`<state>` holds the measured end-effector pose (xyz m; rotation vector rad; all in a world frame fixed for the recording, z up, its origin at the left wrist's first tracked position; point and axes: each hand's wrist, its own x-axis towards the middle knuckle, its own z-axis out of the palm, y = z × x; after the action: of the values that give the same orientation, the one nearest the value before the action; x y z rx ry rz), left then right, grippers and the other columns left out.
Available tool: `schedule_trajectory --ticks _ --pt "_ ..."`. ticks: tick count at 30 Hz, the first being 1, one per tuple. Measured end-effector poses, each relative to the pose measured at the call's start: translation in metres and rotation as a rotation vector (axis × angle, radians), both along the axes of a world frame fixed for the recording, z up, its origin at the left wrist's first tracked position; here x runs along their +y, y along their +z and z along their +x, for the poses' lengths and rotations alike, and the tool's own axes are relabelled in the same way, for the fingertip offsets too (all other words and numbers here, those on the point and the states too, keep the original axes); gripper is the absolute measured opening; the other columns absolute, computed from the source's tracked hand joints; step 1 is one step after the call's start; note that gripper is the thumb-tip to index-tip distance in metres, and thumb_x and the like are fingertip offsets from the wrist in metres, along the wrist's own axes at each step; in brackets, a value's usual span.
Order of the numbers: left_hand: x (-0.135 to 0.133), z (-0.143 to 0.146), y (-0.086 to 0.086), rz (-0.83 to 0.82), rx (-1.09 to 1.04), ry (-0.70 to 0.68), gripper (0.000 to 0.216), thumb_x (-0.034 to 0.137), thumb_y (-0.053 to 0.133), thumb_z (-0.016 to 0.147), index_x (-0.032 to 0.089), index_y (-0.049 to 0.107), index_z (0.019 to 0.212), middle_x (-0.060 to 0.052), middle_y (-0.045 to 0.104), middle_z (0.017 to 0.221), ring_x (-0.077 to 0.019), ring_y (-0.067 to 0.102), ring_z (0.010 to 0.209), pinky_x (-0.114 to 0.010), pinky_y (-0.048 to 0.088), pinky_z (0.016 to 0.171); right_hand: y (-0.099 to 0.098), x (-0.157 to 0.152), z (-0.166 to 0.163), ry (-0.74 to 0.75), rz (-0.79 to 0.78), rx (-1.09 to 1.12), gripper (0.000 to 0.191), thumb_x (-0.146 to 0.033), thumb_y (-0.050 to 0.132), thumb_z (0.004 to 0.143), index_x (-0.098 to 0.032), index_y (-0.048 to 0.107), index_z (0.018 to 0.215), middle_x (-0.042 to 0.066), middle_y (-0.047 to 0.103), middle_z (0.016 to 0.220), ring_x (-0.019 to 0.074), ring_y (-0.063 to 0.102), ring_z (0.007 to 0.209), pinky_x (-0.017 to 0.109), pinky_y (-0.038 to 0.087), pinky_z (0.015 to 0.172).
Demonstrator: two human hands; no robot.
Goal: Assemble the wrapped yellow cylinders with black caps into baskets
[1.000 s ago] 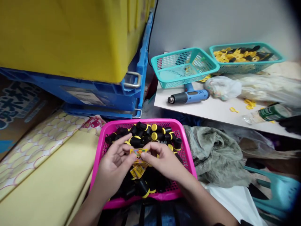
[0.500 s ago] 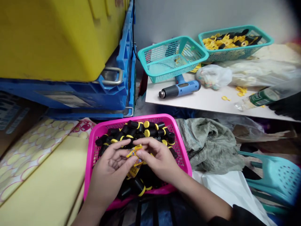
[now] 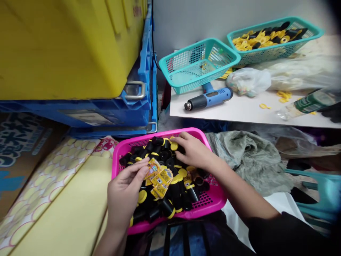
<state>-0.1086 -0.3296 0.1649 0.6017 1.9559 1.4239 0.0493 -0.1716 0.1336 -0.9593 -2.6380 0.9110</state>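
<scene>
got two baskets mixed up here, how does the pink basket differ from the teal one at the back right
The pink basket holds black tubs with yellow caps; the teal basket holds jumbled yellow and black pieces.
The left hand and right hand are at the pink basket; the teal basket stands farther back, untouched.
Both have mesh sides.

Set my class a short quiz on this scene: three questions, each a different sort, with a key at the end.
1. True or false: the blue-and-black tool lies inside the pink basket.
2. The left hand holds: (a) a bottle, (b) a printed yellow piece, (c) a plastic bag.
3. Fill in: the right hand is over black cylinders with ____ caps.

Key: 1 false, it lies on the white table; 2 b; 3 yellow.
</scene>
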Motion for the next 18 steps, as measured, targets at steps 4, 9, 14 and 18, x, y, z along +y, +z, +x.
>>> schedule_trajectory --ticks 4,9,14,18 --pt "0.0 -0.003 -0.003 0.014 0.0 -0.003 0.015 0.033 0.073 0.076 0.02 0.078 0.083 -0.004 0.08 0.09 -0.0225 0.075 0.087 -0.032 0.061 0.082 0.015 -0.024 0.01 -0.187 -0.583 0.524 0.034 -0.031 0.066 0.078 -0.02 0.053 0.107 0.003 0.058 0.093 0.0113 0.056 0.077 0.024 0.048 0.071" --pt "0.001 -0.003 -0.002 0.013 0.03 -0.061 0.016 0.034 0.074 0.074 0.02 0.078 0.081 -0.003 0.079 0.081 -0.0212 0.075 0.075 -0.029 0.062 0.073 0.025 -0.036 0.012 -0.169 -0.965 0.694 0.041 -0.04 0.078 0.072 -0.019 0.059 0.101 0.001 0.061 0.088 0.0086 0.059 0.074 0.021 0.05 0.07" --pt "0.0 0.0 -0.005 0.083 -0.016 -0.059 0.019 0.037 0.075 0.074 0.019 0.078 0.079 -0.005 0.08 0.082 -0.0222 0.075 0.078 -0.031 0.062 0.075 0.021 -0.031 0.008 -0.138 -1.023 0.591 0.04 -0.042 0.08 0.07 -0.015 0.064 0.096 0.001 0.063 0.079 0.0083 0.059 0.069 0.02 0.05 0.065" --pt "-0.003 0.004 0.0 0.061 0.016 -0.077 0.016 0.035 0.072 0.077 0.021 0.078 0.079 -0.005 0.08 0.087 -0.0234 0.075 0.084 -0.034 0.061 0.081 0.018 -0.03 0.009 -0.102 -0.986 0.557 0.036 -0.04 0.078 0.073 -0.016 0.066 0.097 0.001 0.064 0.078 0.0083 0.059 0.068 0.021 0.05 0.066"
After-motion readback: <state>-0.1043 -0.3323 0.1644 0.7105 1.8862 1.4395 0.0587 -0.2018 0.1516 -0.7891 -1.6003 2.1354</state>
